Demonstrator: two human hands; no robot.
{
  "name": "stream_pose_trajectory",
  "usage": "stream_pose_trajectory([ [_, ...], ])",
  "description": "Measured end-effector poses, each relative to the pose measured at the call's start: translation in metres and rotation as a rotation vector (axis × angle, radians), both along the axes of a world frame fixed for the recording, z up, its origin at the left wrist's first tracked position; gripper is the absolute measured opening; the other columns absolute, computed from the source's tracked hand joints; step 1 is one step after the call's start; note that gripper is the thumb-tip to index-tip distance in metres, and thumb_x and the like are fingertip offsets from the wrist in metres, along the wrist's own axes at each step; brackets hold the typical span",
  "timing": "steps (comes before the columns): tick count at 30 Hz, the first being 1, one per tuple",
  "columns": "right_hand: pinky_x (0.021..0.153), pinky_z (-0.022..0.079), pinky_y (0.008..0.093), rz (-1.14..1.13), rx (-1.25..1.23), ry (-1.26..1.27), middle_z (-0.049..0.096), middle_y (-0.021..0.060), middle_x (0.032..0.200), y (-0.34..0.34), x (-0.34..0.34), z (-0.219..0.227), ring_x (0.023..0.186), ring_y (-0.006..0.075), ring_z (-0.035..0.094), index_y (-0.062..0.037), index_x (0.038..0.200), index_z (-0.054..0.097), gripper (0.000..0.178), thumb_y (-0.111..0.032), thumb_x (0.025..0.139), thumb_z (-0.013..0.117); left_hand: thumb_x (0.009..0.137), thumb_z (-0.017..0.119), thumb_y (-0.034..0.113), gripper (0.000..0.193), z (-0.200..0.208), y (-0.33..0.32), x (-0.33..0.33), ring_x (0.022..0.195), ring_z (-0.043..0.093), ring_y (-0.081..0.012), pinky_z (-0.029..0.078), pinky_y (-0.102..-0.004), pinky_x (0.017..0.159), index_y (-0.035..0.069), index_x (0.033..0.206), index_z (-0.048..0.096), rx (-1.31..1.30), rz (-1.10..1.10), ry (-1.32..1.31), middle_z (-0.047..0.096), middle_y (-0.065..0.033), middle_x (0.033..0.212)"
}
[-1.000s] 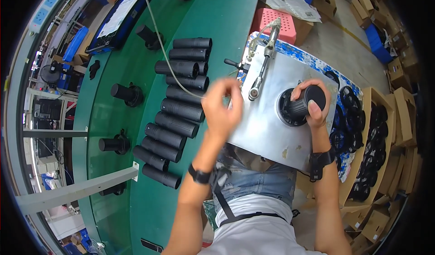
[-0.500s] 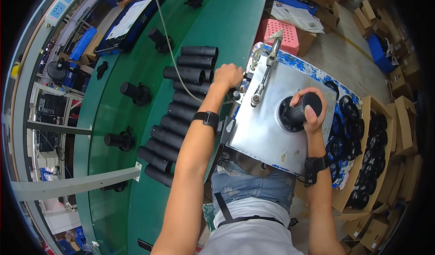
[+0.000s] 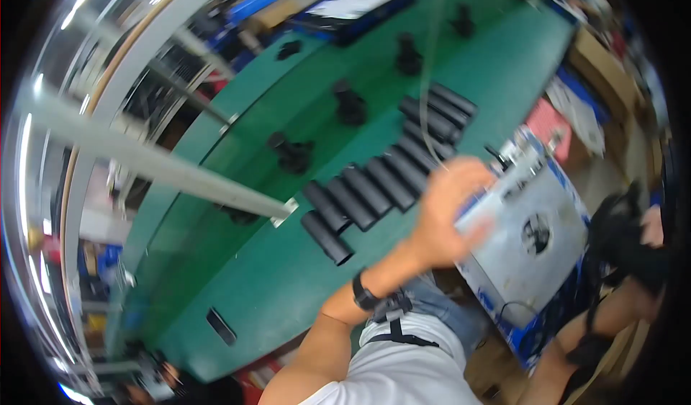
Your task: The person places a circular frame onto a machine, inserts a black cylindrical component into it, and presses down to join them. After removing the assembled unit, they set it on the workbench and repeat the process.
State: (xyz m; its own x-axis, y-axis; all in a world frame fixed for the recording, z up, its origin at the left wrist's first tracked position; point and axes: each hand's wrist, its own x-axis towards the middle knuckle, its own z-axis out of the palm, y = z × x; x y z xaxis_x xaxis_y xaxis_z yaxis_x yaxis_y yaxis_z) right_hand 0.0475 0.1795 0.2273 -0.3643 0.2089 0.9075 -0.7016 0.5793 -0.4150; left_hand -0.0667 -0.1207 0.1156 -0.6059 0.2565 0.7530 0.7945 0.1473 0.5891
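While the frame is smeared by motion, the left hand (image 3: 450, 207) lies loosely curled, gripping nothing, on the left edge of the flat grey metal press plate (image 3: 536, 243), at four o'clock from the row of matte black plastic cylinders (image 3: 381, 182) on the smooth green table (image 3: 237, 275). A careless sweep could roll those tubes off. The right hand (image 3: 637, 250) clutches a dark rounded part (image 3: 612, 236), its grip unclear.
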Motion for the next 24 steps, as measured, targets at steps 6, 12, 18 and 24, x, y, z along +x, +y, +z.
stream_pose_trajectory([
  [6,0.106,0.032,0.0448,0.549,0.003,-0.659,0.044,0.0246,0.134,-0.142,-0.016,-0.089,0.124,0.0343,0.045,0.0039,0.128,0.044,0.090,-0.067,0.075,0.063,0.067,0.081,0.034,0.082,-0.028,-0.003,0.075,0.110,0.056,-0.0383,0.041,-0.0477,0.096,-0.005,0.130,0.046,-0.090,-0.266,-0.286,0.056,-0.0222,0.122],
  [12,0.099,0.043,0.0415,0.629,-0.160,-1.046,0.060,0.0205,0.115,-0.110,0.026,-0.147,0.106,0.0306,0.059,0.0065,0.123,0.052,0.070,-0.050,0.084,0.068,0.066,0.084,0.038,0.075,-0.069,-0.186,0.094,0.093,0.064,-0.0299,0.050,-0.0418,0.083,-0.002,0.119,0.049,0.035,0.546,-0.639,0.065,-0.0161,0.102],
  [18,0.081,0.050,0.0299,0.224,-0.285,-1.284,0.064,0.0111,0.099,-0.079,0.070,-0.175,0.089,0.0200,0.061,0.0040,0.106,0.062,0.019,-0.011,0.094,0.059,0.072,0.083,0.032,0.065,-0.148,-0.383,0.111,0.099,0.061,-0.0225,0.048,-0.0376,0.088,0.001,0.118,0.050,0.438,1.399,-0.436,0.063,-0.0135,0.107],
  [24,0.077,0.052,0.0293,0.144,-0.375,-1.150,0.064,0.0118,0.098,-0.077,0.085,-0.186,0.087,0.0200,0.061,0.0047,0.107,0.060,0.021,-0.012,0.095,0.060,0.066,0.084,0.042,0.076,-0.178,-0.489,0.069,0.107,0.061,-0.0361,0.046,-0.0441,0.093,0.001,0.121,0.051,0.320,1.728,-0.602,0.063,-0.0211,0.114],
])
